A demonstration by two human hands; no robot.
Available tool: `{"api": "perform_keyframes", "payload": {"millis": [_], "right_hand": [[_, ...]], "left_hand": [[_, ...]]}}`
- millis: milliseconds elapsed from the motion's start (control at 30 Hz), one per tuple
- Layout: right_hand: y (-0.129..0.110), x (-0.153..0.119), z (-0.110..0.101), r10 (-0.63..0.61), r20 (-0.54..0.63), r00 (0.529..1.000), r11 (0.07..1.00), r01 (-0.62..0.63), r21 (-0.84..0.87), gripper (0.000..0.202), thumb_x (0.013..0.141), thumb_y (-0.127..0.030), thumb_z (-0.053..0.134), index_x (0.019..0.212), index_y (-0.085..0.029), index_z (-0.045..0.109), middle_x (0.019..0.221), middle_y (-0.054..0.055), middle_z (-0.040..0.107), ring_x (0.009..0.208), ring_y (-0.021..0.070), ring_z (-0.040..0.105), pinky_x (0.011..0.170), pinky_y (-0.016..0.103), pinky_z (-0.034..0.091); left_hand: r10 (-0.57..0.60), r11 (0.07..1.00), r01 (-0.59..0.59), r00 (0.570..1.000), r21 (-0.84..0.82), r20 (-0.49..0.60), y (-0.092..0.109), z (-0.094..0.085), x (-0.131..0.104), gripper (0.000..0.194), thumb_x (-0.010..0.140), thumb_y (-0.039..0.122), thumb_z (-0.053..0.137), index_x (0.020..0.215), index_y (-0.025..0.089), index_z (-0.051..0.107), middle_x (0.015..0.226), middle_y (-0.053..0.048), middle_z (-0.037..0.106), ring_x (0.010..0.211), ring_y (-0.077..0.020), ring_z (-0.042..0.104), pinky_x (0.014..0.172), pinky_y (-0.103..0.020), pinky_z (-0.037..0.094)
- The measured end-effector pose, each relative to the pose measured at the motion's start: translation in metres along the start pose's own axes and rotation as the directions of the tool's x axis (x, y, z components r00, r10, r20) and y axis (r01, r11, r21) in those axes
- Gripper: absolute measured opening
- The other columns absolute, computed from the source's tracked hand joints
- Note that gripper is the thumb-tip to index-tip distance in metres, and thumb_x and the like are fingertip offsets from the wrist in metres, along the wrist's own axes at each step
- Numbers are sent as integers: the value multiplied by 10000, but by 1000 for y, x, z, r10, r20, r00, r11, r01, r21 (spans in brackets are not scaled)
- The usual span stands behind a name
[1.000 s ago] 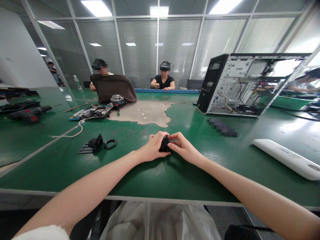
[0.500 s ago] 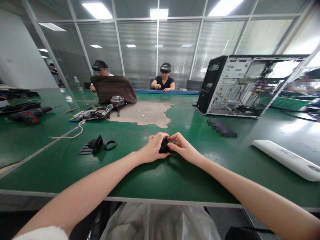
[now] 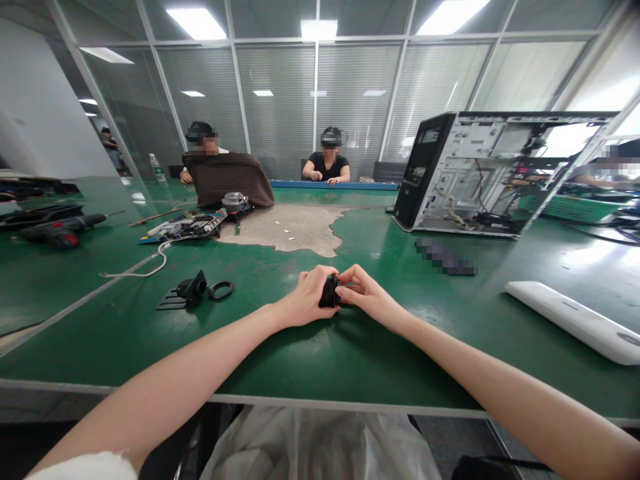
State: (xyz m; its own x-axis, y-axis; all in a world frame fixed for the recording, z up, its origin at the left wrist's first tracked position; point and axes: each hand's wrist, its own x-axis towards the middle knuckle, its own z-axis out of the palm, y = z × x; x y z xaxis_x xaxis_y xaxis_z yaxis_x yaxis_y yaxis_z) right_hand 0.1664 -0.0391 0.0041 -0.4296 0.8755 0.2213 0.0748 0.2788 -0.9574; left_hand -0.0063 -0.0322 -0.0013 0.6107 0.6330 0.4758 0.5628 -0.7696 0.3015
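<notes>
A small black block-shaped part (image 3: 328,293) is held just over the green table, in the middle of the head view. My left hand (image 3: 307,297) wraps round its left side, thumb below and fingers above. From the right, my right hand (image 3: 363,292) pinches the part's right edge with thumb and fingertips. What exactly the part is cannot be made out, since the fingers cover much of it. To the left lie a black bracket-like piece (image 3: 187,292) with flat prongs and a black ring (image 3: 221,290).
An opened computer case (image 3: 435,177) stands at the back right, with a white elongated device (image 3: 570,320) nearer me. Circuit boards (image 3: 185,227) with a white cable and a power drill (image 3: 63,230) lie on the left. Two people sit across the green table (image 3: 280,367).
Both hands keep their hold on the black part with almost no movement. The whole view has shifted very slightly.
</notes>
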Motion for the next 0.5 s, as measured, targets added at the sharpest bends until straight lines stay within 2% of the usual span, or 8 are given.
{"api": "perform_keyframes", "payload": {"millis": [133, 267, 333, 500], "right_hand": [[0, 0, -1, 42, 27, 999, 999, -42, 9, 222, 729, -315, 565, 857, -201, 424, 910, 4, 524, 763, 119, 566, 714, 315, 476], [-3, -2, -4, -38, 88, 995, 999, 37, 11, 255, 694, -269, 614, 830, -204, 409, 943, -5, 512, 824, 123, 561, 716, 279, 471], [-3, -2, -4, -55, 79, 995, 998, 54, 15, 241, 702, -271, 607, 819, -201, 409, 927, -12, 509, 824, 116, 557, 719, 272, 471], [-1, 1, -1, 3, 15, 1000, 1000, -3, 23, 191, 746, -333, 542, 809, -202, 418, 863, -21, 517, 719, 94, 552, 676, 284, 489]], "left_hand": [[12, 1000, -12, 1000, 0, -1, 0, 0, 0, 569, 679, 312, 583, 1135, 207, 261, 1079, -70, 418, 1027, -220, 424, 854, -365, 299], [15, 1000, -15, 1000, 8, -9, 0, 0, 0, 555, 689, 318, 576, 1134, 200, 265, 1068, -68, 422, 1008, -212, 432, 835, -353, 306], [21, 1000, -20, 1000, 6, -18, 0, 0, 0, 554, 684, 316, 583, 1127, 196, 272, 1060, -64, 426, 998, -207, 437, 829, -346, 307], [22, 1000, -22, 1000, 10, -21, 0, 0, 0, 569, 674, 301, 595, 1128, 197, 268, 1071, -63, 421, 1007, -204, 433, 833, -347, 307]]}}
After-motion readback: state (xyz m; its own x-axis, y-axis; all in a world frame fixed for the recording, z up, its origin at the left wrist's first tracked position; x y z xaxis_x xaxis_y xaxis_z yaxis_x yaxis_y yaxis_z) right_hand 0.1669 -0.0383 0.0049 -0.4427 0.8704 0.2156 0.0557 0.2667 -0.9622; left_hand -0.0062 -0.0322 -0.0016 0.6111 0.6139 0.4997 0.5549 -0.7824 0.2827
